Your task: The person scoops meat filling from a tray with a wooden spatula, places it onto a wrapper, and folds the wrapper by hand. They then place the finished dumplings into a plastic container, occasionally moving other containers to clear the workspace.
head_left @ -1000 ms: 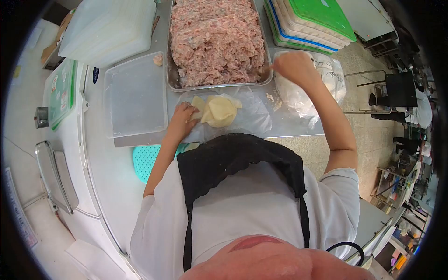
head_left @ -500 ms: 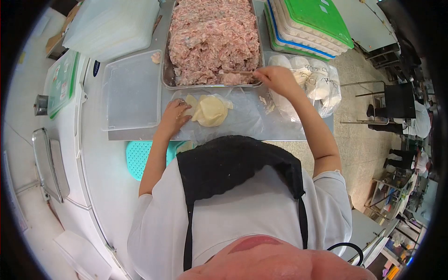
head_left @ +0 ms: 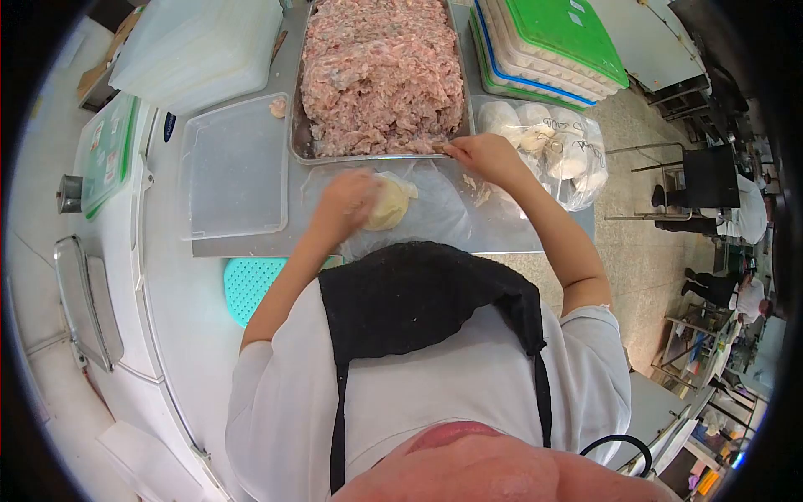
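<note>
A deep metal tray (head_left: 294, 138) holds a heap of ground meat (head_left: 385, 75). At the tray's near right corner, my right hand (head_left: 487, 157) is closed around the handle of a thin flat stick (head_left: 441, 146), its far end at the meat. Round pale yellow dough wrappers (head_left: 390, 205) lie stacked on a clear plastic sheet (head_left: 439, 209) in front of the tray. My left hand (head_left: 350, 199) is over the left side of that stack, smeared by motion, so its fingers cannot be made out.
A translucent lid (head_left: 234, 167) lies left of the tray, below stacked translucent containers (head_left: 201, 54). Green-lidded trays (head_left: 560, 42) stand at the back right. Bagged white round pieces (head_left: 565, 155) sit at the right. A turquoise perforated basket (head_left: 251, 289) is below the table edge.
My left hand has lifted from beside the wrappers and moved right over them. My right hand has drawn the stick slightly left and toward me, to the tray's near rim.
</note>
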{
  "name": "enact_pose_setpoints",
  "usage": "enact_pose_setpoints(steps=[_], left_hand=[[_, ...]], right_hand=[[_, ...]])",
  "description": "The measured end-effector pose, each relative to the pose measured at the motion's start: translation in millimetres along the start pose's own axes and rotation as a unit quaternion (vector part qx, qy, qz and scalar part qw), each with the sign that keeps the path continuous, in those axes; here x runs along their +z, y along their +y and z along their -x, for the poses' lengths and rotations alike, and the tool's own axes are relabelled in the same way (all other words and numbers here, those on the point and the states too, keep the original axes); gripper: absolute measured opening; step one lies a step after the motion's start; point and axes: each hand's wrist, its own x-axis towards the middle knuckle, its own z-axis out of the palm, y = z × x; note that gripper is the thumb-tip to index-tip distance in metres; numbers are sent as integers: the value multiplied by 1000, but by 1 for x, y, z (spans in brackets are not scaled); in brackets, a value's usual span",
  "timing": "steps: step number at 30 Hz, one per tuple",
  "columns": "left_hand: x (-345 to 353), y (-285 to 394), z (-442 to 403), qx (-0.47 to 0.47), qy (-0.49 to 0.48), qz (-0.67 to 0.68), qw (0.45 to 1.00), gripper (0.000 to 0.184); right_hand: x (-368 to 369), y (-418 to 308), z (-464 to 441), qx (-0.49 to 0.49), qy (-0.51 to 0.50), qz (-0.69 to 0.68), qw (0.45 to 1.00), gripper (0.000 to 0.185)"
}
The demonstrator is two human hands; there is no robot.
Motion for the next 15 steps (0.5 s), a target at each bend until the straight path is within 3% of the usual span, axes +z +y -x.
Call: enact_pose_setpoints(steps=[2, 4, 6, 7, 9, 11, 12, 14, 15], left_hand=[[27, 10, -18, 44, -76, 25, 996, 26], [36, 19, -29, 17, -126, -42, 991, 27], [40, 20, -32, -9, -177, -106, 979, 28], [41, 15, -31, -2, -159, -94, 983, 28], [43, 8, -28, 6, -144, -82, 986, 28], [41, 0, -25, 5, -22, 52, 998, 22], [34, 0, -26, 5, -20, 51, 999, 22], [13, 7, -29, -137, 11, 272, 952, 21], [4, 5, -29, -137, 12, 273, 952, 21]], right_hand=[[-3, 12, -4, 7, 3, -66, 998, 31], [-12, 17, -6, -25, 51, -14, 998, 30], [-22, 12, -8, -28, 26, 61, 997, 30], [-26, 7, -10, -34, 3, 135, 990, 29], [-14, -5, -8, -46, 0, 155, 987, 29], [-10, -15, -3, -62, -1, 175, 983, 29], [-11, -20, -1, -40, -5, 152, 988, 29], [-10, -21, -2, -20, -9, 129, 991, 29], [-7, -15, -1, -3, 4, 60, 998, 29]])
